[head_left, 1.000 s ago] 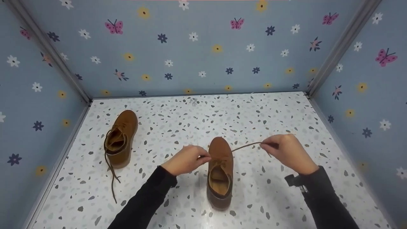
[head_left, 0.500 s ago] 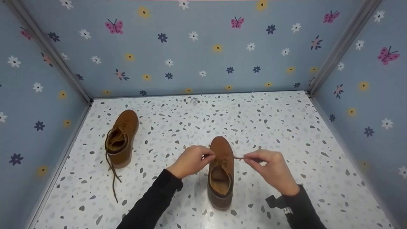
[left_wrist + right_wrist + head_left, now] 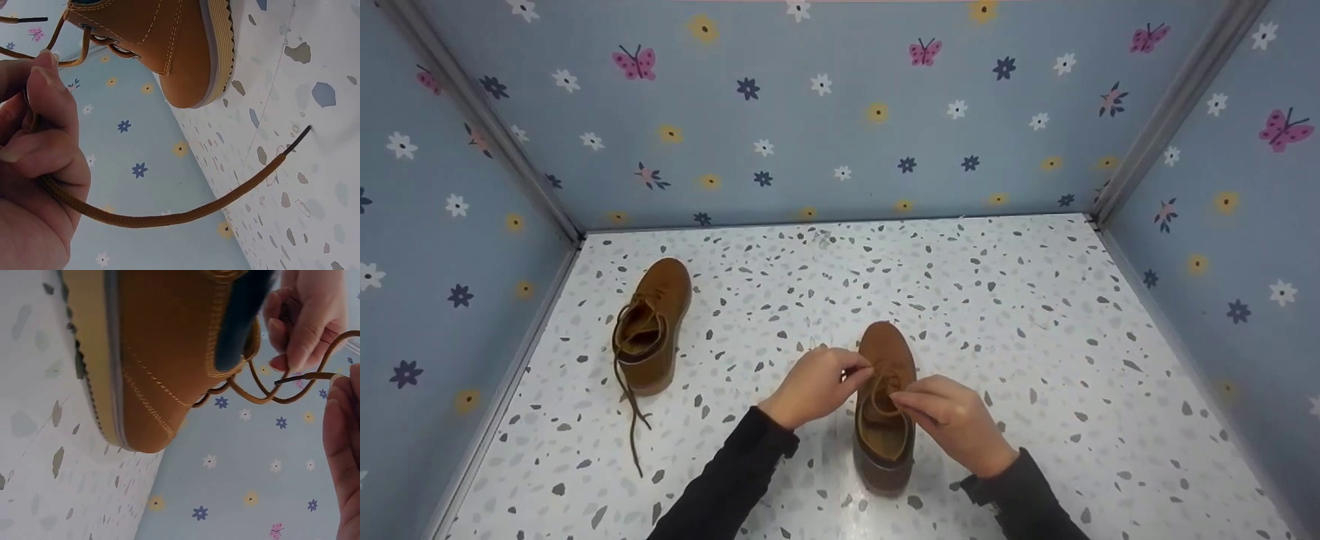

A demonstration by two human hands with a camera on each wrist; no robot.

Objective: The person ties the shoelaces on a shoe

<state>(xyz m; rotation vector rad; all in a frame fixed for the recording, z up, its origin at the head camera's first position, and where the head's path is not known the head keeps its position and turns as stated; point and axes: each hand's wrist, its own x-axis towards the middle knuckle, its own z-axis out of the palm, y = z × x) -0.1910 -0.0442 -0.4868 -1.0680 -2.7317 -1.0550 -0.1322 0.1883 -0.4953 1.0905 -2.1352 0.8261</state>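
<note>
A brown lace-up shoe (image 3: 887, 341) stands upright on the speckled floor, toe pointing away. At its left side my left hand (image 3: 819, 384) pinches the brown shoelace (image 3: 152, 220); one dark-tipped tail hangs out of the curled fingers (image 3: 53, 152). My right hand (image 3: 956, 420) is over the shoe's right side. In the right wrist view, the right fingers (image 3: 340, 416) pinch the other lace end close to its dark tip (image 3: 289, 379). That tip lies across a loop of lace beside the left hand (image 3: 315, 318). The shoe's opening is partly covered by the lace in the head view.
A second brown shoe (image 3: 664, 300) stands at the left, its loose laces (image 3: 634, 427) trailing over the heel onto the floor (image 3: 780, 285). Blue flowered panels (image 3: 840, 127) close off the back and both sides.
My right hand has come left and nearer, bringing the lace end from out at the right to over the shoe. The left hand has stayed nearly in place.
</note>
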